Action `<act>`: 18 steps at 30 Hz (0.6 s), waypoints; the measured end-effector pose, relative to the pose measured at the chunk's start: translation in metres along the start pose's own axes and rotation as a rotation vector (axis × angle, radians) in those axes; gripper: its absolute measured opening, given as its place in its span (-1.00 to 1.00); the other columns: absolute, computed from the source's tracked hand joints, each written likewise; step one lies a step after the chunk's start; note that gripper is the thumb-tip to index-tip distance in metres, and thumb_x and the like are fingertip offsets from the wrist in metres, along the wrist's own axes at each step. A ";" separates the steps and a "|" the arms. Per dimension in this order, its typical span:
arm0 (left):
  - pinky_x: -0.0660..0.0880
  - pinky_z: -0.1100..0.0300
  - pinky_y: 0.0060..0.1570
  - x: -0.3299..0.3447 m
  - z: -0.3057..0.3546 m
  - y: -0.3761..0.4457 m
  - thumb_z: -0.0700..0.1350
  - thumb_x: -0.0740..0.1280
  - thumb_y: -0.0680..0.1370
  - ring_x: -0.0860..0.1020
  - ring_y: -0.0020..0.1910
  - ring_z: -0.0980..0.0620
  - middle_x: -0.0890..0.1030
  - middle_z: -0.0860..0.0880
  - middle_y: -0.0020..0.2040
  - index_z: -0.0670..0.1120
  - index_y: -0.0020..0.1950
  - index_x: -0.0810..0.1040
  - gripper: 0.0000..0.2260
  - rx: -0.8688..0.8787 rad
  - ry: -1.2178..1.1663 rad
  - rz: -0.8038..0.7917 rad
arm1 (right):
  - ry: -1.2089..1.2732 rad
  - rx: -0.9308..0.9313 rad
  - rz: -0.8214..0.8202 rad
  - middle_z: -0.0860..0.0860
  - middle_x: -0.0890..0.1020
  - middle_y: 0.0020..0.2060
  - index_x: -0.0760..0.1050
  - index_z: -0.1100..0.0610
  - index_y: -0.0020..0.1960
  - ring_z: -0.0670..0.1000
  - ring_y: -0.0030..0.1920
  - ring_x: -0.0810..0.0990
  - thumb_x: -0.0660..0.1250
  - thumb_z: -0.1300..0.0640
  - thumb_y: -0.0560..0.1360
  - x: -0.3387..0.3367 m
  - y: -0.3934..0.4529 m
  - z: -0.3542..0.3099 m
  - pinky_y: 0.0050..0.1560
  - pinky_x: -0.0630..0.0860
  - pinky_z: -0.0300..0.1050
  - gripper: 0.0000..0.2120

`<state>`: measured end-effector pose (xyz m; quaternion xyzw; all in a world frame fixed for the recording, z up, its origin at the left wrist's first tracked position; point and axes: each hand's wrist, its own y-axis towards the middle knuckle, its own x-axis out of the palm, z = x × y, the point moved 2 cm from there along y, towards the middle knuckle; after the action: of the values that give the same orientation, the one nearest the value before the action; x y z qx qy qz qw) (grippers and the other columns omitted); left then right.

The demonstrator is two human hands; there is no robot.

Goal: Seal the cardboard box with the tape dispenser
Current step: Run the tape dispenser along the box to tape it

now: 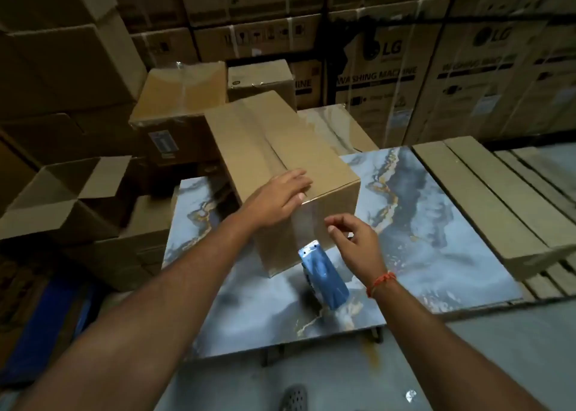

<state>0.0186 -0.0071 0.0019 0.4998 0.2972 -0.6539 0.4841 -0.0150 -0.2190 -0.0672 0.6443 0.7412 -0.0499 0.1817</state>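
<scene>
the cardboard box (280, 148) sits in the middle of the frame on the marbled desk (436, 223), flaps shut, with a strip of clear tape (304, 223) running along the top seam and down the near face. the left hand (277, 198) lies flat and open over the near top edge, pressing the tape down at the corner. the right hand (355, 239) hovers just beside the near face, fingers loosely curled and holding nothing. the blue tape dispenser (324, 273) hangs or leans at the foot of that face, its toothed blade up against the tape. to finish this well, i'd say take the dispenser handle firmly, tilt the blade into the tape to cut it clean, then rub the loose tail flat while the left hand keeps the box from sliding. i can't tell whether the tape is already cut, nor whether the dispenser rests on the desk. the roll is hidden under it, and the box's far end is dim.
</scene>
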 end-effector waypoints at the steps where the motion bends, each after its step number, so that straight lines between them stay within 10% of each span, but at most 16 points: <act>1: 0.25 -0.10 0.55 0.004 -0.006 0.005 0.08 0.08 0.64 0.32 0.57 -0.18 0.38 -0.21 0.56 -0.14 0.53 0.43 -0.47 0.056 0.001 -0.043 | -0.008 0.011 0.022 -0.11 0.69 -0.07 0.65 0.02 0.02 -0.16 -0.07 0.63 0.36 0.21 0.53 0.001 -0.003 0.002 -0.15 0.51 -0.32 -0.85; 18: -0.13 0.02 0.61 -0.009 -0.031 0.029 0.09 0.00 0.71 -0.11 0.68 -0.07 -0.02 -0.05 0.71 0.06 0.69 0.08 -0.47 0.486 0.123 -0.371 | -0.195 0.094 -0.292 -0.04 0.53 0.14 0.49 -0.11 0.12 -0.05 0.18 0.53 0.44 0.10 0.43 0.011 -0.053 0.056 0.09 0.52 -0.19 -0.70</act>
<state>0.0568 0.0130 0.0031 0.5769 0.2472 -0.7513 0.2041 -0.0563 -0.2352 -0.1315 0.5296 0.8027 -0.1726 0.2131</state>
